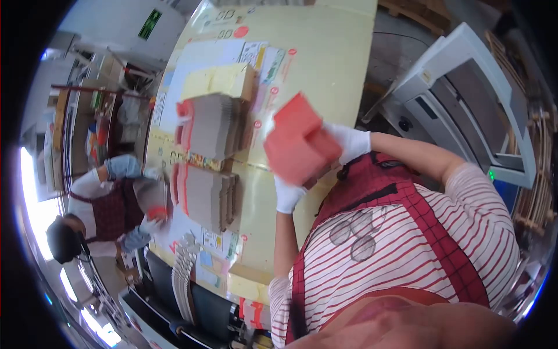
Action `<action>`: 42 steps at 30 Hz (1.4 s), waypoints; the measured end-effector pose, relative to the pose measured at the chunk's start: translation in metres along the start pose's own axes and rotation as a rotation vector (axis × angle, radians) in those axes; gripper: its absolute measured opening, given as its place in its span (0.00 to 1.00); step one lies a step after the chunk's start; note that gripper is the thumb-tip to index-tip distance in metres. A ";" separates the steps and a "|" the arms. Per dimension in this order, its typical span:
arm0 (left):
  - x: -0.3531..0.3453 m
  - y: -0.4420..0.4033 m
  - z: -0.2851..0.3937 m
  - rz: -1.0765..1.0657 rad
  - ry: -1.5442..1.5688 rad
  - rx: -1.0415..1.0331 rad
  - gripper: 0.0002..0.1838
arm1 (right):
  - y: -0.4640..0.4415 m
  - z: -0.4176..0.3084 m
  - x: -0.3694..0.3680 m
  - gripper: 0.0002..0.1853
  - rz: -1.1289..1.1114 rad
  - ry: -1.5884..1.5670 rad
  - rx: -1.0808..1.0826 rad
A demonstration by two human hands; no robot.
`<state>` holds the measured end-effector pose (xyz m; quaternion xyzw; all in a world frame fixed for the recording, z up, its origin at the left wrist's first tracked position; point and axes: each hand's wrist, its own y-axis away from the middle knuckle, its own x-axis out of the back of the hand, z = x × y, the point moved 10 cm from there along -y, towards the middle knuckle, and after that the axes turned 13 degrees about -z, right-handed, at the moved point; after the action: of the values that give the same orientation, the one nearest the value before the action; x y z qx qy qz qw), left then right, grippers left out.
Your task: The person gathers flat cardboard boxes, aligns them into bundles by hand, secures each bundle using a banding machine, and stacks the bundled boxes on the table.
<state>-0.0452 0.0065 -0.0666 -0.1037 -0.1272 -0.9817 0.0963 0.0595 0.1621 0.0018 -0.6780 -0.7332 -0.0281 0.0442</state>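
Observation:
A block of red die-cut card sheets (302,139), slightly blurred, is tilted above the table between my two white-gloved hands. My left hand (289,195) grips its lower edge, with the fingers partly hidden behind it. On its right side, my right hand (350,143) is closed around the edge near my apron. To the left on the table lie two stacks of grey-brown die-cut card, an upper stack (215,128) and a lower stack (206,196), both with red pieces along their left side.
The yellowish table (325,52) has printed sheets under its stacks. A yellow block (224,81) sits beyond the upper stack. Across the table a co-worker (110,203) in gloves handles grey and red card. A grey machine (459,104) stands at the right, with wooden pallets behind.

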 end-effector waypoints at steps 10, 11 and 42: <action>-0.040 -0.015 -0.072 -0.125 -0.106 0.144 0.31 | 0.016 0.038 0.018 0.66 0.090 0.248 -0.186; -0.049 -0.026 -0.055 -0.110 -0.028 0.077 0.31 | 0.031 0.029 0.029 0.65 0.159 0.303 -0.162; -0.463 -0.291 0.174 -0.558 0.492 0.274 0.26 | 0.521 0.067 0.143 0.37 2.080 -0.401 -0.107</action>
<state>0.3675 0.4044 -0.0744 0.1872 -0.2532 -0.9397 -0.1336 0.5656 0.3514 -0.0595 -0.9651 0.2160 0.1037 -0.1054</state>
